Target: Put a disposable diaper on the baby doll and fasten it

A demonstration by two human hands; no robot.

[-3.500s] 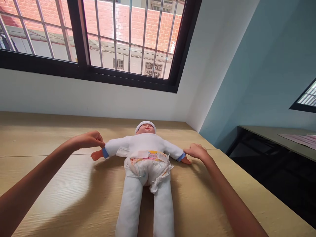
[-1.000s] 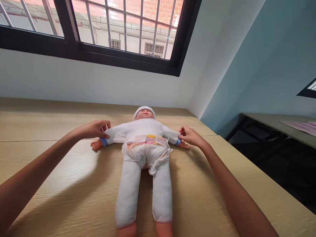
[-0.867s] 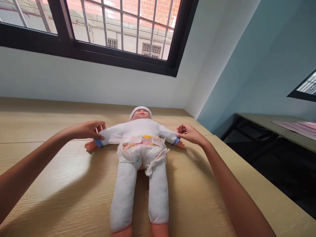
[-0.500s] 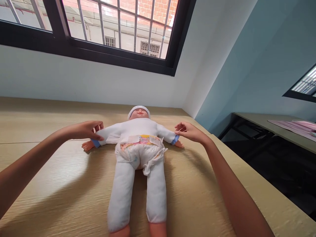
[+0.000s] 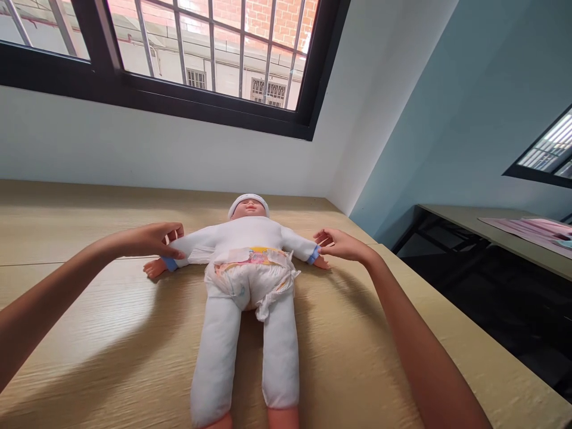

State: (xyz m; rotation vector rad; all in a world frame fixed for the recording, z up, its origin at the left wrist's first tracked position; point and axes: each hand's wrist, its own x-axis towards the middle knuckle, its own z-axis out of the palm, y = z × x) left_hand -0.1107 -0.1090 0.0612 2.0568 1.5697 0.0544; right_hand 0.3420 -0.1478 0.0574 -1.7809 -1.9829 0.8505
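Note:
A baby doll [image 5: 248,232] in white clothes and a white cap lies on its back with arms spread and legs towards me. Round its hips sits a white diaper [image 5: 250,277] with a coloured, patterned waistband; its edge is ruffled at the right leg. My left hand [image 5: 152,239] is open at the doll's arm on the left, thumb by the blue cuff, fingers curved and apart. On the other side my right hand [image 5: 342,244] is open beside the other blue cuff, fingers loosely bent. Whether either hand touches the sleeve I cannot tell.
The doll lies on a light wooden table [image 5: 348,357] whose right edge slants away. Behind it are a white wall and a barred, black-framed window [image 5: 214,110]. At right stands another table [image 5: 447,220] with a pink sheet [image 5: 522,229] on it.
The view has shifted slightly, so the doll sits a little further left and lower. Both hands stay by the doll's arms with hardly any change.

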